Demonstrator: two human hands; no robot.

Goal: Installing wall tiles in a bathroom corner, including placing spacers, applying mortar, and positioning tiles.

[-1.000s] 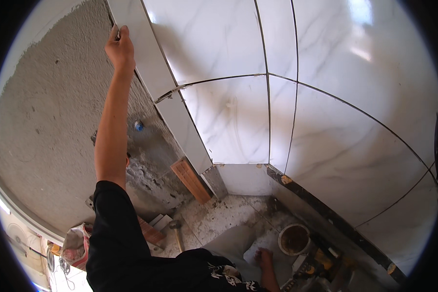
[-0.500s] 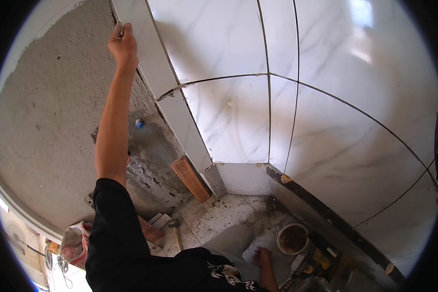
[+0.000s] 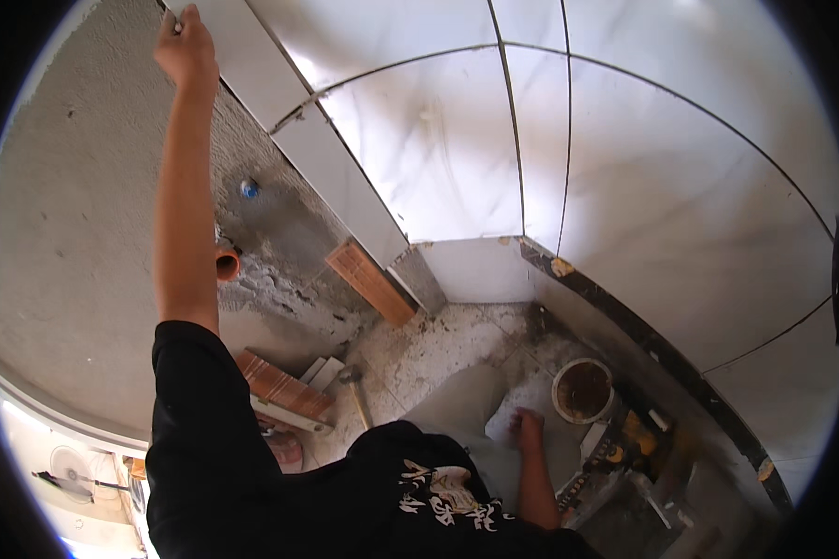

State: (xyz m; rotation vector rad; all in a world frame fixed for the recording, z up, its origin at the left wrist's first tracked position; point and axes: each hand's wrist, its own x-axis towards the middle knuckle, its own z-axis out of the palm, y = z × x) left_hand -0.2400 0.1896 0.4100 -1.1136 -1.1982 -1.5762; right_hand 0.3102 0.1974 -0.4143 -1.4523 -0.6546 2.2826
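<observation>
My left hand (image 3: 185,42) is raised at the upper left, its fingers closed around a small pale object I cannot make out, against the edge of a narrow white tile strip (image 3: 312,182) beside the rough cement wall (image 3: 93,224). To its right are glossy marble-look wall tiles (image 3: 438,158) with dark joints. Low down, my right hand (image 3: 529,421) rests by my grey-trousered leg at a pale patch (image 3: 503,412), either cloth or some object; its fingers are curled, and what they hold, if anything, is unclear.
A wooden board (image 3: 371,284) leans in the corner. An orange pipe (image 3: 228,264) and blue cap (image 3: 249,188) sit in the wall. A hammer (image 3: 358,396), stacked planks (image 3: 284,382), a bucket (image 3: 583,387), yellow-black tools (image 3: 636,433) and a dark ledge (image 3: 662,340) are low around me.
The view has shifted, with the wall tiles now higher in the picture. My left hand appears higher and further left, still closed at the strip's edge. More of the orange pipe shows.
</observation>
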